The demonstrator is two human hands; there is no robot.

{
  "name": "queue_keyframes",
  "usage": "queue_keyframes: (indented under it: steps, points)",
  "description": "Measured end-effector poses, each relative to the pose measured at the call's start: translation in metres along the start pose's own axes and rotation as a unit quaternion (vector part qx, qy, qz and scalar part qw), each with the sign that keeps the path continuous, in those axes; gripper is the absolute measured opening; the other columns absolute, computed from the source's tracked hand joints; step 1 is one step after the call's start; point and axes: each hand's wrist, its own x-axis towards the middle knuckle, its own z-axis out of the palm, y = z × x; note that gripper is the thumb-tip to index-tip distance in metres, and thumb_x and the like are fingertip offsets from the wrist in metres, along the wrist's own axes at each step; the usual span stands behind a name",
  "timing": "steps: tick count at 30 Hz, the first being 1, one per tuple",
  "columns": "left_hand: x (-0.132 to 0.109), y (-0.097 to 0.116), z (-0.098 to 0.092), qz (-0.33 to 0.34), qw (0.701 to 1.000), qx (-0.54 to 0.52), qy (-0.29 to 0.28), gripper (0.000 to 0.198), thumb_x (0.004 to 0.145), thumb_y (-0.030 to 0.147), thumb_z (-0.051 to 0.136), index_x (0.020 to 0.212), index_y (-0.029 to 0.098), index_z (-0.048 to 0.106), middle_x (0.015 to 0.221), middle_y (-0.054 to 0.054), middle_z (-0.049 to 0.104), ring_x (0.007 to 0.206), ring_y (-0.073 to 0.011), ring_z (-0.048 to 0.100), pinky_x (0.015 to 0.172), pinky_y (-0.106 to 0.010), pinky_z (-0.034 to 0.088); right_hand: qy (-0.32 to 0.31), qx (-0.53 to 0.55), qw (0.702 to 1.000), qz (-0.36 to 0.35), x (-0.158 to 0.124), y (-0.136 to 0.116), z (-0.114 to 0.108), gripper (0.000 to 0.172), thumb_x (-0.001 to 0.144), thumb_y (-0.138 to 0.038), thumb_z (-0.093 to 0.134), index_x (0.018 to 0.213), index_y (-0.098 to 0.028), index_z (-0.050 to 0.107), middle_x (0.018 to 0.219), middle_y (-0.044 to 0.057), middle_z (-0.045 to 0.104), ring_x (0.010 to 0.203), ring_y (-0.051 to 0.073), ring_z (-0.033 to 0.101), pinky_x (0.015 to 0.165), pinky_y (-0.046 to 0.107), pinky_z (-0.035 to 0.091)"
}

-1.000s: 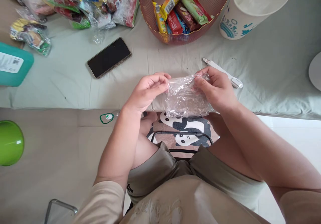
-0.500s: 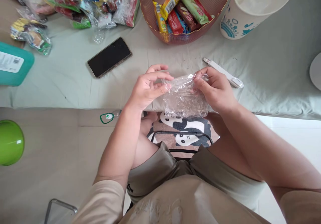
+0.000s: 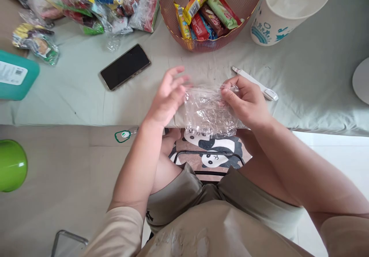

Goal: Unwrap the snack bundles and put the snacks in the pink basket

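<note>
A crinkled clear plastic bag (image 3: pixel 210 109) hangs at the table's front edge, above my lap. My right hand (image 3: pixel 245 99) pinches its upper right corner between thumb and fingers. At the bag's left edge is my left hand (image 3: pixel 170 95), its fingers spread and a little blurred; the thumb is close to the plastic, and I cannot tell whether it touches. Just beyond my right hand lies a white box cutter (image 3: pixel 256 82), partly hidden by that hand.
A black phone (image 3: pixel 125 67) lies left of my hands. Behind are a pink glass bowl (image 3: pixel 184 43) of wrapped snack bars, a white paper bucket (image 3: pixel 263 30) and a heap of packaged snacks (image 3: pixel 86 7). A teal container (image 3: pixel 17 88) stands far left; a green bin (image 3: pixel 13 164) is on the floor.
My left hand has opened wider and drawn slightly left, its fingers lifting off the bag's upper left edge. My right hand keeps its pinch. The bag hangs a little lower.
</note>
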Motion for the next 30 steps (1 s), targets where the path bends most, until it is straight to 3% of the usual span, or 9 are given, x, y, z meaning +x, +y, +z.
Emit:
queue_keyframes:
  steps: [2, 6, 11, 13, 17, 20, 22, 25, 30]
  points:
    - [-0.001, -0.004, 0.007, -0.039, 0.998, 0.019, -0.042, 0.076, 0.063, 0.051, 0.096, 0.129, 0.032, 0.063, 0.123, -0.008, 0.072, 0.104, -0.0263, 0.075, 0.086, -0.038, 0.063, 0.007, -0.005, 1.0, -0.01, -0.001, 0.0, 0.002, 0.035, 0.088, -0.054, 0.078, 0.087, -0.023, 0.062, 0.077, 0.0, 0.061, 0.056, 0.008, 0.053, 0.044, 0.023, 0.038]
    - [0.001, -0.009, 0.011, -0.045, 0.998, 0.039, -0.019, 0.078, 0.065, 0.033, 0.096, 0.133, 0.033, 0.058, 0.115, -0.006, 0.075, 0.095, -0.0248, 0.078, 0.084, -0.038, 0.064, 0.045, -0.008, 0.999, -0.018, -0.001, 0.008, 0.001, 0.023, 0.084, -0.034, 0.082, 0.097, -0.026, 0.065, 0.092, 0.0, 0.063, 0.066, 0.01, 0.059, 0.054, 0.026, 0.049]
    - [0.002, -0.005, 0.008, -0.009, 0.999, 0.046, 0.014, 0.073, 0.064, 0.029, 0.095, 0.127, 0.033, 0.059, 0.116, -0.004, 0.074, 0.095, -0.0238, 0.079, 0.084, -0.034, 0.063, 0.059, 0.038, 0.997, -0.034, 0.004, 0.021, -0.004, 0.048, 0.082, -0.038, 0.084, 0.123, -0.034, 0.058, 0.131, 0.003, 0.063, 0.097, 0.018, 0.069, 0.078, 0.035, 0.061]
    - [0.001, -0.003, 0.009, 0.002, 0.998, 0.06, 0.018, 0.071, 0.065, 0.028, 0.094, 0.127, 0.032, 0.06, 0.117, -0.005, 0.073, 0.098, -0.0253, 0.079, 0.086, -0.035, 0.063, 0.05, 0.076, 0.996, -0.003, 0.005, 0.023, -0.005, 0.05, 0.085, -0.047, 0.081, 0.126, -0.034, 0.056, 0.122, 0.004, 0.068, 0.095, 0.019, 0.071, 0.075, 0.035, 0.061]
    - [0.001, 0.0, 0.009, 0.033, 0.996, 0.082, 0.033, 0.073, 0.064, 0.028, 0.095, 0.128, 0.03, 0.059, 0.12, -0.006, 0.071, 0.112, -0.0307, 0.077, 0.092, -0.039, 0.062, 0.042, 0.117, 0.991, 0.058, 0.005, 0.021, -0.005, 0.047, 0.087, -0.051, 0.078, 0.124, -0.03, 0.057, 0.083, -0.001, 0.068, 0.07, 0.017, 0.068, 0.061, 0.032, 0.057]
    - [0.0, 0.002, 0.009, 0.035, 0.998, 0.041, 0.041, 0.071, 0.066, 0.039, 0.094, 0.126, 0.031, 0.057, 0.127, -0.006, 0.07, 0.122, -0.0316, 0.073, 0.099, -0.039, 0.06, 0.082, 0.109, 0.99, 0.034, 0.005, 0.018, -0.004, 0.043, 0.088, -0.049, 0.078, 0.122, -0.031, 0.059, 0.078, -0.003, 0.066, 0.073, 0.017, 0.07, 0.067, 0.034, 0.059]
    - [-0.001, 0.001, 0.014, -0.007, 1.0, -0.004, 0.012, 0.068, 0.068, 0.047, 0.092, 0.124, 0.03, 0.057, 0.128, -0.007, 0.071, 0.121, -0.0307, 0.073, 0.099, -0.04, 0.06, 0.107, 0.103, 0.989, 0.016, 0.006, 0.016, -0.002, 0.042, 0.089, -0.051, 0.076, 0.121, -0.032, 0.059, 0.078, -0.003, 0.064, 0.077, 0.018, 0.071, 0.069, 0.035, 0.059]
    - [-0.004, -0.003, 0.026, -0.073, 0.997, -0.029, -0.025, 0.057, 0.069, 0.043, 0.091, 0.113, 0.025, 0.061, 0.104, -0.005, 0.077, 0.099, -0.0249, 0.079, 0.087, -0.037, 0.062, 0.135, 0.123, 0.983, 0.006, 0.008, 0.013, 0.002, 0.039, 0.09, -0.055, 0.072, 0.118, -0.031, 0.061, 0.078, -0.002, 0.061, 0.076, 0.018, 0.069, 0.065, 0.032, 0.056]
    - [-0.004, -0.006, 0.036, -0.066, 0.997, 0.019, 0.033, 0.029, 0.07, 0.015, 0.078, 0.092, 0.021, 0.061, 0.067, 0.005, 0.069, 0.053, -0.0105, 0.063, 0.053, -0.022, 0.048, 0.21, 0.157, 0.965, 0.003, 0.01, 0.003, 0.002, 0.027, 0.091, -0.051, 0.069, 0.087, -0.026, 0.059, 0.063, -0.005, 0.044, 0.054, 0.012, 0.051, 0.051, 0.027, 0.045]
